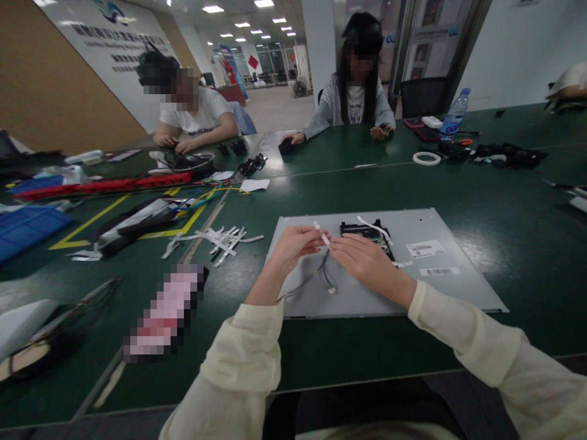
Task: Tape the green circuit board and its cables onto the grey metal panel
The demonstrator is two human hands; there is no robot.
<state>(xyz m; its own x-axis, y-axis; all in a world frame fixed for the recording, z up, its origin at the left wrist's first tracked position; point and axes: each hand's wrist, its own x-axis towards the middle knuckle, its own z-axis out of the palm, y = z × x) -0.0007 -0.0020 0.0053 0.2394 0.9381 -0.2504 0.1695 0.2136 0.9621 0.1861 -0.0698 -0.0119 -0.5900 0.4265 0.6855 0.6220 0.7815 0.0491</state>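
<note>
A short white strip (322, 234) is held up between my two hands, just over the grey metal panel (302, 305). My left hand (296, 249) pinches it between thumb and fingers. The fingertips of my right hand (369, 261) close at the strip's lower end, and the exact grip there is partly hidden. A black-framed circuit board (362, 230) sits on the panel behind my right hand, with another white strip (373, 226) lying across it. Thin grey cables (326, 275) with a small white connector run below my hands. Two printed labels (426, 249) are on the panel's right side.
Left of the panel lies a pile of white strips (223, 241), then a pink phone-like object (167, 311), blurred. Cables, a red bar (110, 184) and a blue tray (32, 229) crowd the left. A tape roll (426, 159) and bottle (455, 114) stand farther back. Two people sit opposite.
</note>
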